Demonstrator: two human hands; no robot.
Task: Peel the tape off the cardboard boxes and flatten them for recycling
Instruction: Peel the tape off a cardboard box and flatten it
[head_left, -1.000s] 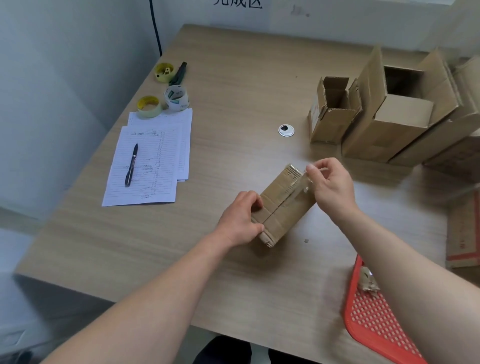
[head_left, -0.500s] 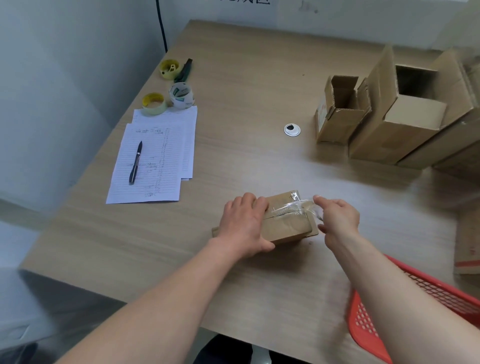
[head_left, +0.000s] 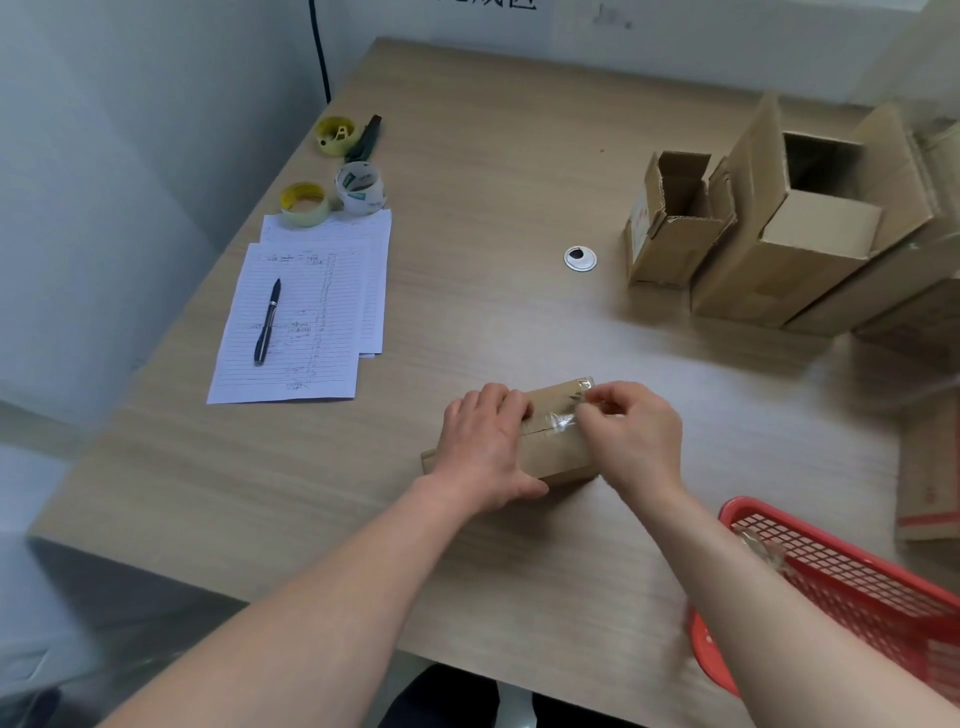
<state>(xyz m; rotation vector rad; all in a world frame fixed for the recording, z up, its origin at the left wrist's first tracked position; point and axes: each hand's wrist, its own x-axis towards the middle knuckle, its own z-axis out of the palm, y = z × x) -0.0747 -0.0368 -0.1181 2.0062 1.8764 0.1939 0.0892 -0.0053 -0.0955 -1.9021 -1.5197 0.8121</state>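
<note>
A small brown cardboard box (head_left: 558, 452) lies on its side on the wooden table (head_left: 493, 171) in front of me. My left hand (head_left: 485, 444) lies on top of its left half and holds it down, thumb curled round the near side. My right hand (head_left: 631, 436) is over the box's right end, fingers curled, pinching a strip of clear tape (head_left: 558, 421) that runs across the box's top seam. The tape is partly lifted and crumpled.
Several open cardboard boxes (head_left: 789, 244) stand at the back right. A red mesh basket (head_left: 852, 577) with crumpled tape sits at the near right edge. Lined papers with a pen (head_left: 267, 322) and three tape rolls (head_left: 358, 189) lie at the left. A cable grommet (head_left: 580, 258) is mid-table.
The box was held up tilted, then laid flat on the table. My left hand moved on top of it. My right hand came in over the right end, pulling tape.
</note>
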